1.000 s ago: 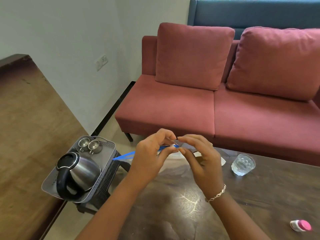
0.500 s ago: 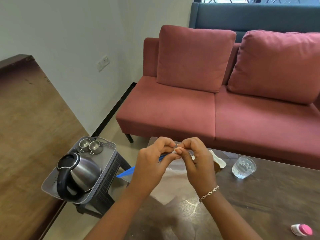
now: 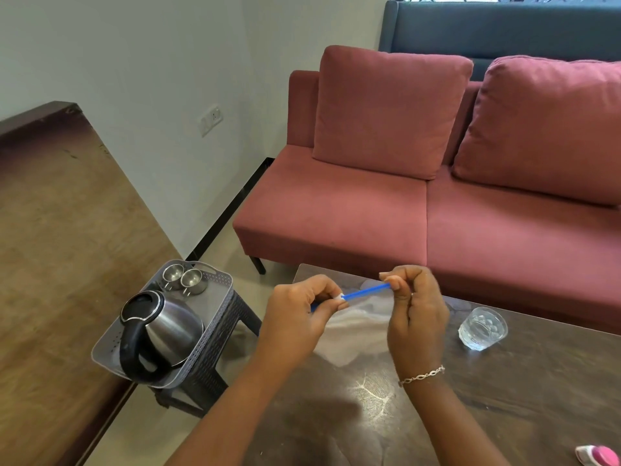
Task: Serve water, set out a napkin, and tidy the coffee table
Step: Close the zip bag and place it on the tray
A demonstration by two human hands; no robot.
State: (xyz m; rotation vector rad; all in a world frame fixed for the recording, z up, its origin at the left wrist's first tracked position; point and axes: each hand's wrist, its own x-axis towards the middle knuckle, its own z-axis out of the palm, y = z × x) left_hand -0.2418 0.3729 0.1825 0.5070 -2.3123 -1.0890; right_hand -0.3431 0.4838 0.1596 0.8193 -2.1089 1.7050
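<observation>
Blue strip (image 3: 366, 292), thin and straw-like, stretched almost level between both hands above the far left part of the coffee table (image 3: 504, 398), clear of the top. Pinched beside a small white bit by thumb and fingertips of the left hand (image 3: 295, 317), with a short blue end showing past the knuckles. Nipped at the other end by the curled fingers of the right hand (image 3: 416, 317). Judged very light, flexible and smooth enough to slip. Best taken close to the ends with fingertips, gently and without a sharp bend. Draped below and behind: clear plastic film (image 3: 356, 327), limp, likely to cling or slide on the wood.

Could not tell what the strip was (straw, seal or tie), nor whether joined to the film. Found no napkin with certainty.

Seen to the right on the table, apart from the hands: glass tumbler (image 3: 483, 328), apparently holding water. Parked on the left, in a grey tray (image 3: 107, 344) on a dark stool: steel kettle (image 3: 161, 334) and two small steel cups (image 3: 191, 279). Cut off at the near right edge: pink-and-white object (image 3: 598, 457), not identified.
</observation>
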